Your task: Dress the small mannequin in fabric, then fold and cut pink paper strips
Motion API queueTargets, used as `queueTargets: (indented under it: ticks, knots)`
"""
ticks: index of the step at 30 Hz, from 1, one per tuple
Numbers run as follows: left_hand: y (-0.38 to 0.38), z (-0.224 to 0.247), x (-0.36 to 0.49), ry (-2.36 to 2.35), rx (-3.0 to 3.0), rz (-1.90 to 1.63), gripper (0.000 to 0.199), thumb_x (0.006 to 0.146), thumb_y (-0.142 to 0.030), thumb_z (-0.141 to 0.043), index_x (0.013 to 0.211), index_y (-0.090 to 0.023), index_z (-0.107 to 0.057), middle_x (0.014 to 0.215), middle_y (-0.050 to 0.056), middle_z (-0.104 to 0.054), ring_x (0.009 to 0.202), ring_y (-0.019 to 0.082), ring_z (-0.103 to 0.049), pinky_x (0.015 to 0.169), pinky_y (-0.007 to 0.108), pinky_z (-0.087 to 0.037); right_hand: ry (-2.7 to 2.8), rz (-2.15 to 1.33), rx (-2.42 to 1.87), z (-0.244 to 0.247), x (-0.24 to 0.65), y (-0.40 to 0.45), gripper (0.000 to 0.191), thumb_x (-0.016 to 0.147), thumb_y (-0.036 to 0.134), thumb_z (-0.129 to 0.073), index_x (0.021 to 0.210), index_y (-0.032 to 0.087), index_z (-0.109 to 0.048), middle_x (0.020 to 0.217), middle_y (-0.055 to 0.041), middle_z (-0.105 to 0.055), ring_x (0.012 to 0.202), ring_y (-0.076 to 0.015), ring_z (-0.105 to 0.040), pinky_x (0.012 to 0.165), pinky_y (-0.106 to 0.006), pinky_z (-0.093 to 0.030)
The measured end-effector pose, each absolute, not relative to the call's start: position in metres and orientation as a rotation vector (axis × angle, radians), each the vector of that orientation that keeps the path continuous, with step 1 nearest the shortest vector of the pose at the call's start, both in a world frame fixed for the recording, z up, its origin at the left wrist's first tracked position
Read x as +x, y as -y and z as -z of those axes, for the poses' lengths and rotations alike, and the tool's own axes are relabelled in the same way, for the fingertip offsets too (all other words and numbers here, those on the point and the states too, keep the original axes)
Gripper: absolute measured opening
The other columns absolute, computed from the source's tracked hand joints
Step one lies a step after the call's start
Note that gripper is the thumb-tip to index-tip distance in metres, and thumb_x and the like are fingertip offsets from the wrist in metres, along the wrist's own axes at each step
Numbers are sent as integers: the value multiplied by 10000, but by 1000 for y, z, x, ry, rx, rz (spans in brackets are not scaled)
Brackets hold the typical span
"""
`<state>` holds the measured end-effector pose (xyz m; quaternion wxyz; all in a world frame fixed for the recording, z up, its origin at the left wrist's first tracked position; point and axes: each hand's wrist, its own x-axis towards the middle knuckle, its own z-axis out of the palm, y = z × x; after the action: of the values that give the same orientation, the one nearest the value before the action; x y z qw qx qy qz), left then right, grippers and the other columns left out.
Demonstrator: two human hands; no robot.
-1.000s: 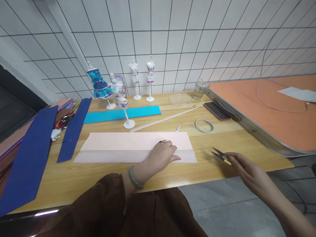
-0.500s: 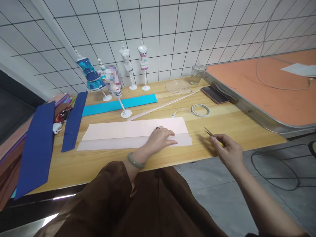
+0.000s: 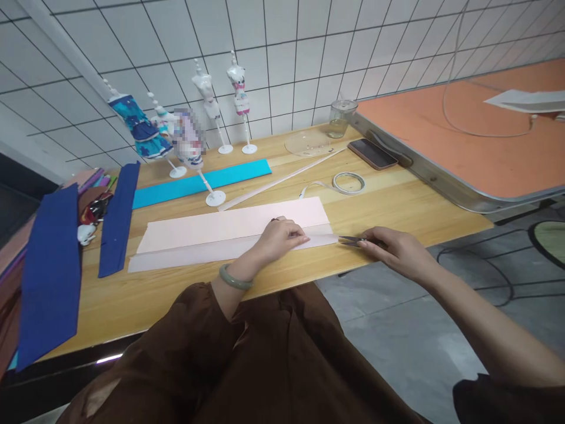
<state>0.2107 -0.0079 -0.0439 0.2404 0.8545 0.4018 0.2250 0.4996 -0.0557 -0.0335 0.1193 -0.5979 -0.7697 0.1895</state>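
Note:
A long pale pink fabric strip point(image 3: 212, 228) lies across the wooden table, its near edge covered by a whitish-pink band point(image 3: 185, 253). My left hand point(image 3: 279, 238), with a bangle at the wrist, rests on the band near its right end, thumb and fingertips pinched together on the material. In my right hand point(image 3: 395, 250) is a small pair of dark scissors point(image 3: 351, 241), held with the blades pointing left. Their tips are at the band's right end; whether they touch it is hard to tell.
Behind the fabric are a roll of tape point(image 3: 348, 183), a phone point(image 3: 372, 153), a glass point(image 3: 341, 118), a turquoise strip point(image 3: 203, 184) and several small mannequins. Dark blue pieces point(image 3: 50, 271) lie left. An orange-topped surface point(image 3: 468, 129) stands right.
My right hand has brought the scissors left to the band's right end. The fingers of my left hand have closed into a pinch. The whole view has shifted somewhat.

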Motion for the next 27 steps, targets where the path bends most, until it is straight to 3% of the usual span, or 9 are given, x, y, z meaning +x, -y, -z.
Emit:
queueTargets:
  ticks: [6, 13, 22, 27]
  knots:
    - [9, 38, 209, -1095, 2292, -585, 230, 830, -372, -529, 776, -204, -676, 747, 6, -664, 790, 153, -534, 773, 292, -375, 2249, -579, -1716, 34, 501, 53, 404, 800, 573, -470, 971, 234, -607, 926, -43, -676, 746, -203, -618, 640, -308, -449]
    - [11, 39, 209, -1099, 2303, -589, 243, 837, -378, -521, 782, -199, -675, 760, 24, -661, 795, 156, -540, 777, 292, -376, 2157, -611, -1641, 42, 507, 44, 474, 723, 560, -590, 1036, 204, -596, 1022, -78, -663, 894, -256, -617, 727, -343, -478]
    - [14, 27, 209, -1125, 2245, -581, 290, 871, -397, -458, 931, -200, -663, 826, 23, -671, 815, 149, -563, 793, 292, -388, 1803, -635, -1713, 37, 483, 22, 336, 778, 500, -528, 887, 212, -664, 948, -52, -699, 912, -266, -624, 747, -350, -482]
    - [16, 25, 210, -1104, 2341, -527, 247, 873, -350, -469, 913, -194, -656, 871, 27, -680, 857, 155, -573, 862, 313, -364, 1965, -542, -1629, 37, 446, -29, 395, 781, 447, -528, 1068, 195, -626, 1096, -85, -652, 1016, -267, -588, 827, -368, -455]
